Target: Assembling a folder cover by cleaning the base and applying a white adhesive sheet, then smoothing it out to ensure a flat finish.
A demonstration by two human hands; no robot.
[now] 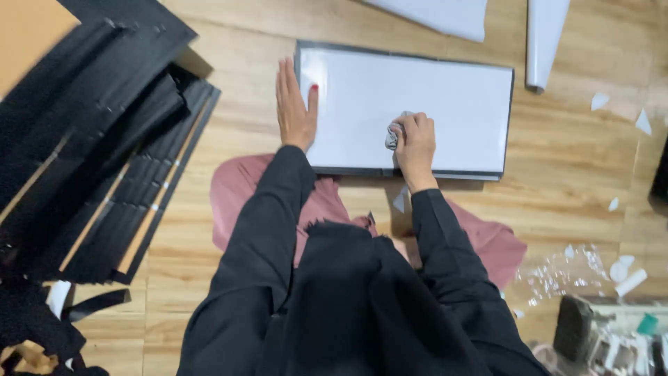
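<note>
Hands are working on a white rectangular panel with a dark frame (445,97), which is lying flat on the wooden floor (570,174) just in front of the person's knees. The left hand (295,104) is resting open and flat, fingers together, pressing on the panel's left edge. The right hand (416,143) is closing its fingers around a crumpled grey cloth (395,132) and pressing it onto the panel's near part. Stacked black frames (111,153) are lying well to the left, and a rolled white sheet (544,42) is lying beyond the panel's far right corner.
</note>
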